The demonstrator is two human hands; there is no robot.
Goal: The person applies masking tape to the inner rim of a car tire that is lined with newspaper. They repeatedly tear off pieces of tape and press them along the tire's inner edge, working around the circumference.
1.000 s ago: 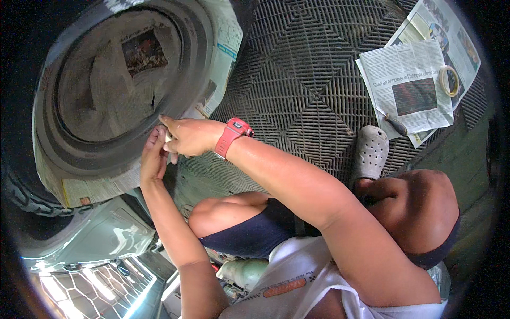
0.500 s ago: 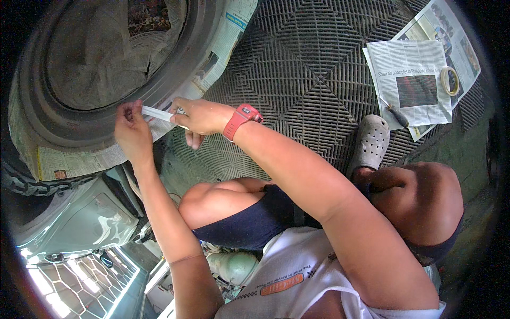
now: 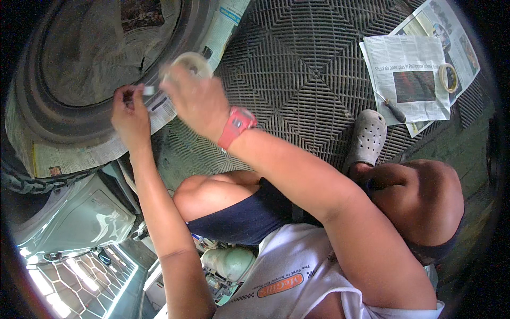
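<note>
At the upper left is a large grey wheel rim (image 3: 50,114), with newspaper (image 3: 90,69) covering its middle and more newspaper (image 3: 79,162) tucked around its outer edge. My left hand (image 3: 130,119) is by the lower right of the rim, its thumb and fingers pinching a short strip of white tape (image 3: 149,90). To the right of it, my right hand (image 3: 199,103), smeared by motion and wearing a red wristwatch (image 3: 236,126), grips a pale roll of masking tape (image 3: 186,57). A gap separates the strip from the roll.
On the ridged dark floor mat (image 3: 297,64) at the upper right lie newspaper sheets (image 3: 377,50). A second tape roll (image 3: 442,80) and a dark-handled tool (image 3: 394,110) rest on them. My clog (image 3: 369,135) is nearby. A glossy car panel (image 3: 79,218) stands lower left.
My right hand has moved up and away from my left, bringing the tape roll into view. The long strip stretched between my hands is now a short piece in my left fingers.
</note>
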